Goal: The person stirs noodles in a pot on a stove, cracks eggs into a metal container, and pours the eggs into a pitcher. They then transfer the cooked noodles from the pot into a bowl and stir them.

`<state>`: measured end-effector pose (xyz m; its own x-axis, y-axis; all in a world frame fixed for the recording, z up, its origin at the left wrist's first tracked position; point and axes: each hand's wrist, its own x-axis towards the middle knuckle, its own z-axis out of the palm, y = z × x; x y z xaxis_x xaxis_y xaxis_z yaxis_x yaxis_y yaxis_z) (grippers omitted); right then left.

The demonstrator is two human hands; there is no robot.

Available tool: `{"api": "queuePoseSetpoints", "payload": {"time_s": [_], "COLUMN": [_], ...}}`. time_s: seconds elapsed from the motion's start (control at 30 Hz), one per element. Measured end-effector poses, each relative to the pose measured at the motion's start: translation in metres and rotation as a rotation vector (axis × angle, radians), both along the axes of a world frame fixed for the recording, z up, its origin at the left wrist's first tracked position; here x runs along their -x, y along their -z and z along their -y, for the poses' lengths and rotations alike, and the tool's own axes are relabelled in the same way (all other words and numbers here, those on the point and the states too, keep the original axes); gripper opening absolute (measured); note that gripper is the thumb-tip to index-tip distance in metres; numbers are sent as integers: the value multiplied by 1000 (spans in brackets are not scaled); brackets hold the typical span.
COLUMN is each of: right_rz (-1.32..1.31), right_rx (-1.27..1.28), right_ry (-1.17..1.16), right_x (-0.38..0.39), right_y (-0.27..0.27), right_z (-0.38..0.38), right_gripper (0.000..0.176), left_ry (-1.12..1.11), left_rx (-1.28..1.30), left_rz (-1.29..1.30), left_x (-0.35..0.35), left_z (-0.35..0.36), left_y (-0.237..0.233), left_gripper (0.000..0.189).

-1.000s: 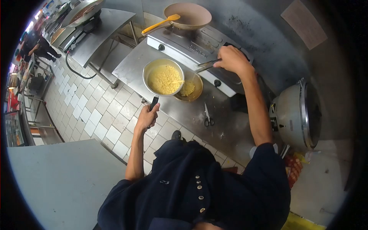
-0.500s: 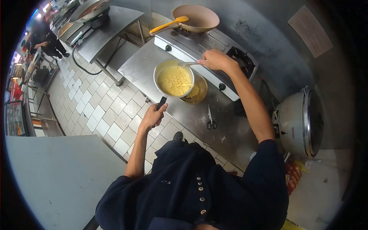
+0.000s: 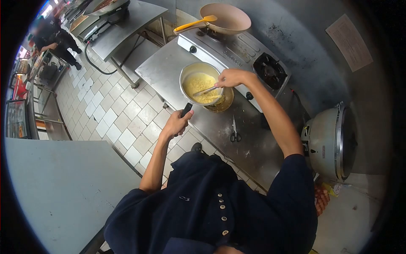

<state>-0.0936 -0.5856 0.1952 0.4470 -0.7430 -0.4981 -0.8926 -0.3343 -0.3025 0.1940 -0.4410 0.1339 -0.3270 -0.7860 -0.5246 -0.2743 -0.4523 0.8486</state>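
My left hand (image 3: 176, 123) is wrapped round the black handle of a saucepan (image 3: 182, 86). Inside the pan lie yellow noodles (image 3: 201, 82), some of them at the rim on the right. The pan is held over a metal bowl (image 3: 228, 101), which it partly covers; more noodles show in the bowl. With closed fingers, my right hand (image 3: 231, 78) grips metal tongs (image 3: 206, 90), whose tips reach down into the noodles. Black-handled scissors (image 3: 235, 133) lie on the steel table (image 3: 253, 152), nearer to me than the bowl.
A gas stove (image 3: 241, 53) runs along the wall, bearing a frying pan (image 3: 228, 21) with an orange spatula (image 3: 196, 23) across it. To the right stands a large round cooker (image 3: 325, 144). A person (image 3: 57, 42) stands at the far left beyond another steel table (image 3: 127, 29).
My right hand has brought the tongs down and left, deeper into the pan. The saucepan appears tilted slightly more towards the bowl. The whole view has shifted a little.
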Motion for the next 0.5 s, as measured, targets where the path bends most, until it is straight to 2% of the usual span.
{"api": "queuePoseSetpoints", "payload": {"time_s": [0.03, 0.07, 0.17, 0.27, 0.5], "right_rz": [1, -30, -8, -6, 320], "right_rx": [84, 90, 269, 323, 431], "right_ry": [-78, -33, -70, -25, 191], "right_x": [-9, -15, -27, -26, 19], "right_y": [-4, -9, -12, -10, -20], "right_z": [-8, -17, -37, -45, -54], "right_gripper": [44, 37, 32, 26, 25], "left_ry": [7, 6, 6, -2, -39], "left_rx": [-5, -7, -12, -13, -16], "left_rz": [0, -1, -9, -23, -76], "left_x": [1, 2, 5, 5, 1], "left_z": [1, 1, 1, 0, 4], "left_y": [0, 0, -1, 1, 3], "left_gripper": [44, 44, 44, 43, 42]}}
